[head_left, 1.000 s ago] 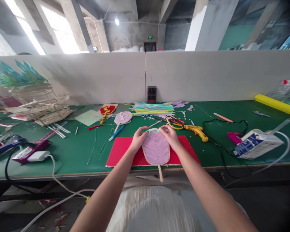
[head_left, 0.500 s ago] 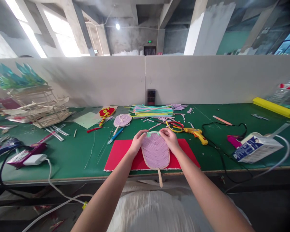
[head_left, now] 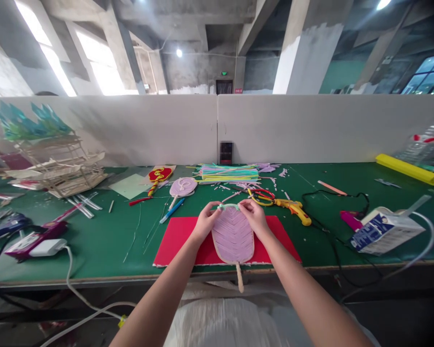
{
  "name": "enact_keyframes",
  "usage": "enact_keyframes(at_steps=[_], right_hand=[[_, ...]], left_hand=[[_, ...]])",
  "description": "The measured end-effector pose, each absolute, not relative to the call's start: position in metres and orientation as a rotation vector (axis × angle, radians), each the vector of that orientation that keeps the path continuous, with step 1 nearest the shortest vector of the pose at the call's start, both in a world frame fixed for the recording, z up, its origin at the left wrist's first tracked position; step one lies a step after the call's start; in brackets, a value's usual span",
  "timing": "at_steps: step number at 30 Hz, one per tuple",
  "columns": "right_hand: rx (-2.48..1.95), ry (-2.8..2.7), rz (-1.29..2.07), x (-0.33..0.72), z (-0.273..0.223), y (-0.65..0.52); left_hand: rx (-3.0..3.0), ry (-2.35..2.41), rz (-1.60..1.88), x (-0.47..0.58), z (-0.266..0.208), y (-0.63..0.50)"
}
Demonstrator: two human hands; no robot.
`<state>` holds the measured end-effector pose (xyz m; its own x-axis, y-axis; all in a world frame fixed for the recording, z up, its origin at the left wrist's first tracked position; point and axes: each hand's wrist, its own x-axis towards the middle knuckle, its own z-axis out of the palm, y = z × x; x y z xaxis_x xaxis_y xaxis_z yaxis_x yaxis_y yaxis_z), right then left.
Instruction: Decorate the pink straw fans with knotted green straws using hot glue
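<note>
A purple hand fan [head_left: 233,236] with a ribbed leaf-like pattern and a pale handle lies in front of me, its handle hanging past the table's front edge. Along its far edge runs a mint-green strip [head_left: 230,206] that looks like a pipe cleaner. My left hand [head_left: 208,220] pinches the strip against the fan's upper left corner. At the upper right corner, my right hand [head_left: 253,217] pinches the other end with thumb and fingertips. Underneath the fan is a red board [head_left: 181,241]. The fingertips partly hide the strip's ends.
Pipe cleaners [head_left: 227,173] lie piled at the back. Scissors [head_left: 262,195] and a yellow glue gun [head_left: 294,209] are right of my hands. A smaller purple fan [head_left: 183,186], a blue pen [head_left: 171,211] and a red-yellow piece [head_left: 159,176] lie left. A carton [head_left: 385,231] stands right.
The view has tilted up a little, so the table sits lower in it. Both hands keep their grip at the fan's top corners, and the green strip now shows more clearly along the edge.
</note>
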<state>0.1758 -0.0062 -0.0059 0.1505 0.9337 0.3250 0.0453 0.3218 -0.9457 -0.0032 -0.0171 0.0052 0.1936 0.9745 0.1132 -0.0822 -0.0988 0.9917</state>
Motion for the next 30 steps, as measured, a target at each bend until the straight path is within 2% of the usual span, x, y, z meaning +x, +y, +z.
enact_keyframes(at_steps=[13, 30], right_hand=[[-1.035, -1.242, 0.903, 0.175, -0.01, -0.004], [-1.066, -1.257, 0.894, 0.177, -0.02, 0.015]], left_hand=[[1.285, 0.909, 1.181, -0.004, 0.0, -0.013], [1.233, 1.084, 1.264, 0.0, -0.006, 0.007]])
